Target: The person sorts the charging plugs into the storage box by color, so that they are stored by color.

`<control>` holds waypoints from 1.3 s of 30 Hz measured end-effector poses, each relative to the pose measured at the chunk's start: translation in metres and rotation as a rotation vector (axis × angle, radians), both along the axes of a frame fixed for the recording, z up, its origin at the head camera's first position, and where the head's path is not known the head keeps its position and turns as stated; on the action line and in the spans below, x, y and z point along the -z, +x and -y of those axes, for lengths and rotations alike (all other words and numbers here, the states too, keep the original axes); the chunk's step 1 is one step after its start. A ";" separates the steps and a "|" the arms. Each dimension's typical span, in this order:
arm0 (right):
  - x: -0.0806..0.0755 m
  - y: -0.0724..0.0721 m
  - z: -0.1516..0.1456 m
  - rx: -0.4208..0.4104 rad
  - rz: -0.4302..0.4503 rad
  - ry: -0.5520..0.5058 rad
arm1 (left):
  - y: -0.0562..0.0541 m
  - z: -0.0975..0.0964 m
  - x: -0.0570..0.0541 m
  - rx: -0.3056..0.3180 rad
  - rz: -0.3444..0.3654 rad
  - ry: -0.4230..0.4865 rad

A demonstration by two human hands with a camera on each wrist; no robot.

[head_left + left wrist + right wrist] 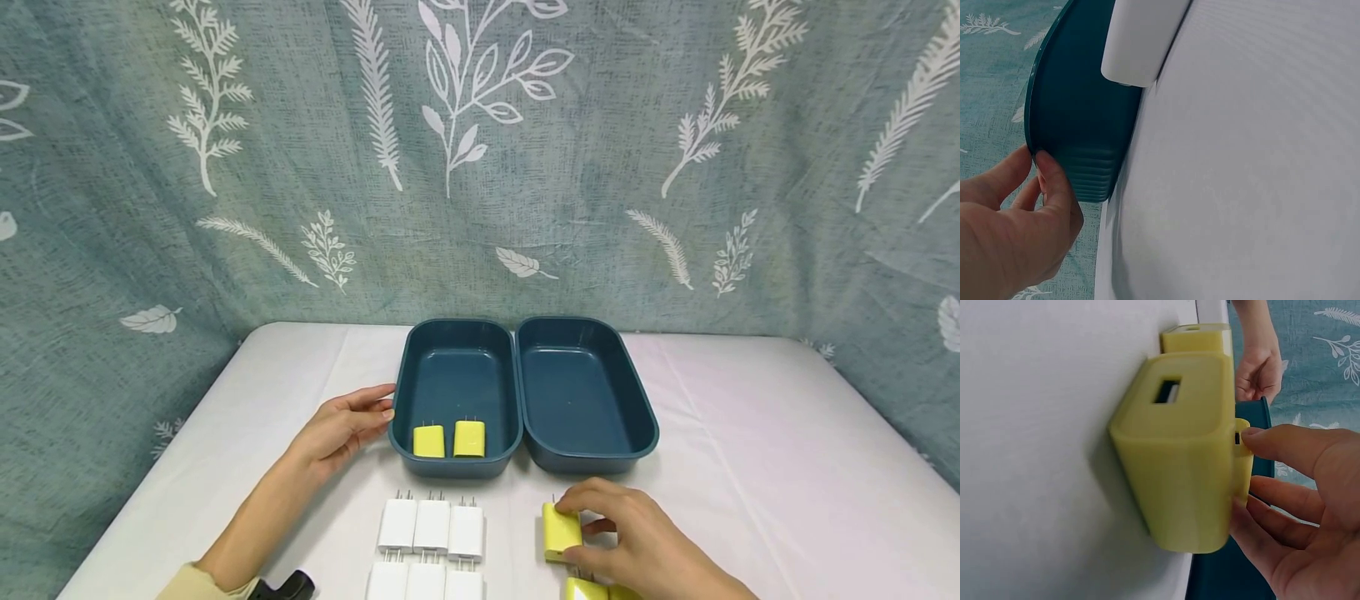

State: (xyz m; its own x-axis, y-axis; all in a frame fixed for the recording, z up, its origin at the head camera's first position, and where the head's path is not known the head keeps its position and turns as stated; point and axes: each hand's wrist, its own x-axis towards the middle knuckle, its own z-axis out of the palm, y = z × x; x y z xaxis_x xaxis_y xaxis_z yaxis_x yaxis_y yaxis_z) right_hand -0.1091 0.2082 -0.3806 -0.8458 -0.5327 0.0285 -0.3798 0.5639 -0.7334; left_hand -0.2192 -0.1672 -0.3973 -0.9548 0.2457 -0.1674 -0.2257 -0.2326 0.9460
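My right hand (633, 533) grips a yellow USB wall charger (560, 532) between thumb and fingers, its prongs pointing away from me. In the right wrist view that charger (1243, 465) is partly hidden behind a larger-looking yellow charger (1172, 456) close to the camera. My left hand (341, 433) is at the left side of the left dark blue bin (457, 468); in the left wrist view its thumb and finger pinch the bin's rim (1035, 81). Two yellow chargers (429, 442) stand inside that bin at its near end.
A second dark blue bin (592, 463) stands against the first on its right. White chargers (431, 527) lie in rows in front of the left bin. More yellow chargers (587, 589) lie under my right hand at the near edge. A patterned curtain (480, 233) hangs behind the white-covered table (750, 467).
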 end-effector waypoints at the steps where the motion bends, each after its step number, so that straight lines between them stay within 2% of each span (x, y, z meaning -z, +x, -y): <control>1: -0.001 0.000 0.000 -0.002 0.007 -0.004 | 0.000 0.000 0.000 -0.001 0.000 0.000; 6: -0.007 0.000 0.002 -0.007 0.015 -0.002 | -0.001 0.001 0.001 -0.002 -0.004 -0.001; 9: -0.010 0.002 0.002 -0.019 -0.029 -0.019 | 0.000 0.001 0.000 -0.005 -0.003 0.000; 16: -0.016 0.003 0.006 -0.057 -0.202 -0.150 | 0.002 0.002 -0.003 0.000 -0.007 0.005; 22: -0.028 0.001 0.010 -0.055 -0.254 -0.168 | 0.000 0.001 -0.001 -0.006 -0.001 -0.003; 31: -0.049 -0.010 0.020 -0.054 -0.355 -0.180 | 0.000 0.001 0.000 -0.005 -0.003 -0.007; 39: -0.058 -0.027 0.030 -0.017 -0.365 -0.169 | 0.002 0.002 -0.002 0.009 -0.020 0.003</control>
